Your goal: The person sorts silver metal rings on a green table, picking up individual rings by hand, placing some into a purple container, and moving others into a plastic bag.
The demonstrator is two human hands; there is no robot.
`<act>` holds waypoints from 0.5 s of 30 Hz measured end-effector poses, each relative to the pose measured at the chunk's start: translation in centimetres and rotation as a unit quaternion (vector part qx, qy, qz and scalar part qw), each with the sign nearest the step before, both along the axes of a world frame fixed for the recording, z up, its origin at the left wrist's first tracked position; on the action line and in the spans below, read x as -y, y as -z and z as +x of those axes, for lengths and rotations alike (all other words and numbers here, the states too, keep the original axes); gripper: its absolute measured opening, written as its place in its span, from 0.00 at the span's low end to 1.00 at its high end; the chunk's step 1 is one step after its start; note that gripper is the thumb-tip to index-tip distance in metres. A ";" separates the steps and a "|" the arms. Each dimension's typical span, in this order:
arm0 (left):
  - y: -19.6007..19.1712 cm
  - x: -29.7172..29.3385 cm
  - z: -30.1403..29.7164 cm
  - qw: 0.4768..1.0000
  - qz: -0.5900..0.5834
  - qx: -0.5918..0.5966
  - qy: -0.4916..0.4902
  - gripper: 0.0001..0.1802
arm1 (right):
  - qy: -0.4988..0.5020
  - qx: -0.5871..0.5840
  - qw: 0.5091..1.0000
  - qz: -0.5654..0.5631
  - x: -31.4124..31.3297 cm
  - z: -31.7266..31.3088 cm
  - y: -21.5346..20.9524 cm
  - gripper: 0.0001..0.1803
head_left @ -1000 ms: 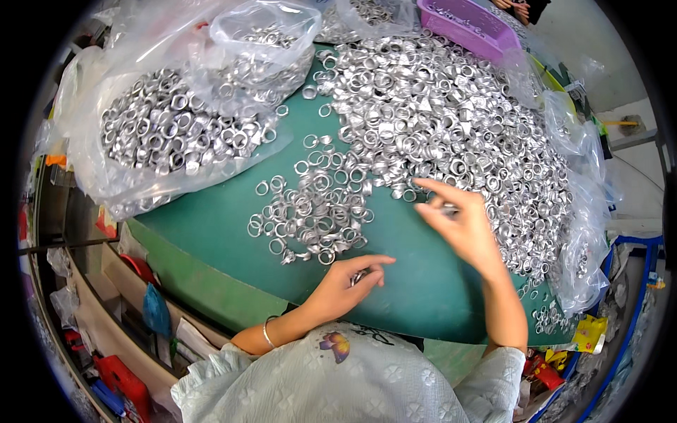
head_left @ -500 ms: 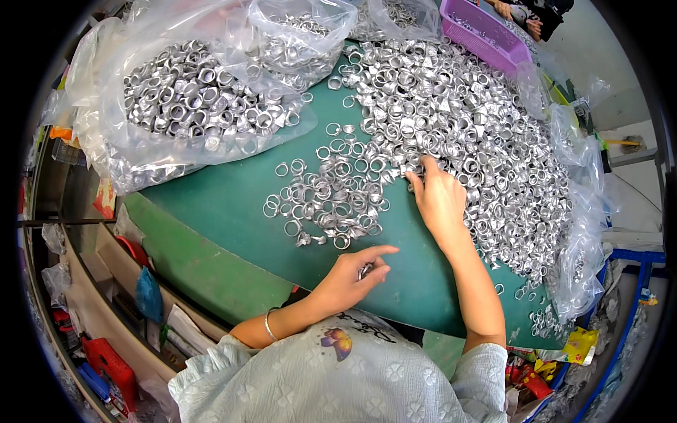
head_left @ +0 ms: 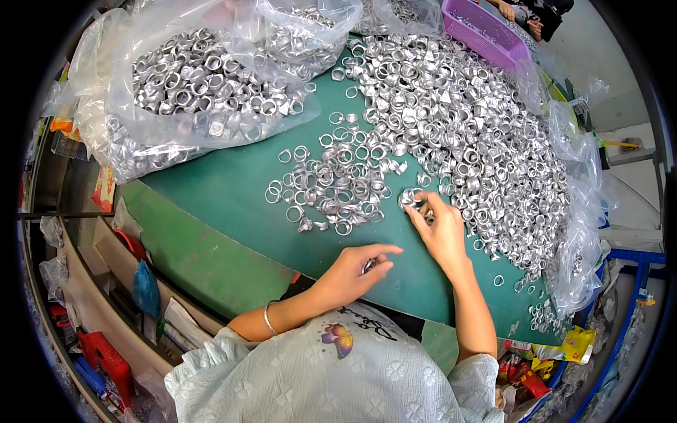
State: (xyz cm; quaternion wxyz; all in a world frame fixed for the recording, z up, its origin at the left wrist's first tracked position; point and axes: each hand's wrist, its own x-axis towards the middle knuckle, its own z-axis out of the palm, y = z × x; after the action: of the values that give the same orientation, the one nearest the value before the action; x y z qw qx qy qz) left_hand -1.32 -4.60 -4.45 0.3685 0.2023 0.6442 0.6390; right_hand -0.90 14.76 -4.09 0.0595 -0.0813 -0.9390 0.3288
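Note:
Over the near part of the green table [head_left: 233,190], my left hand [head_left: 350,273] is curled around a few silver-coloured metal rings, which show between index finger and thumb. My right hand [head_left: 443,229] is at the near left edge of a large heap of rings [head_left: 479,134]. A few rings [head_left: 409,199] sit at its thumb and fingertips, and more metal shows under the curled fingers. To the left of this hand lies a smaller, loose group of rings [head_left: 331,185], apart from the heap. How many rings each hand holds is hidden.
A clear plastic bag full of rings [head_left: 190,77] stands at the far left, with another bag [head_left: 303,42] behind it. A purple basket [head_left: 486,35] is at the back right, near another person's hands [head_left: 522,20]. Plastic sheeting [head_left: 582,211] lines the right edge.
My right hand has drawn back from the heap toward me, with rings now at its fingertips. The left hand stays almost in place, still curled around its rings.

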 end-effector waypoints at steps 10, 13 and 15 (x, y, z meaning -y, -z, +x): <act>0.4 0.0 0.2 0.997 -0.020 -0.063 -0.033 0.15 | 0.154 -0.002 0.981 -0.118 -1.0 4.5 -0.7 0.06; 0.5 -0.3 0.1 0.995 -0.028 -0.086 -0.041 0.15 | 0.107 -0.021 0.987 -0.121 0.2 4.5 -1.0 0.08; 0.4 -0.6 0.1 0.994 -0.034 -0.100 -0.039 0.15 | 0.103 -0.008 0.994 -0.044 1.4 3.9 -1.1 0.09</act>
State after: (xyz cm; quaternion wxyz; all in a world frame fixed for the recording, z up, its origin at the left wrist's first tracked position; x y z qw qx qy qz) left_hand -1.27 -4.00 -4.87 0.2839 0.2275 0.7067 0.6068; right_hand 2.96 13.40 -3.01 0.0971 -0.1776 -0.9097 0.3627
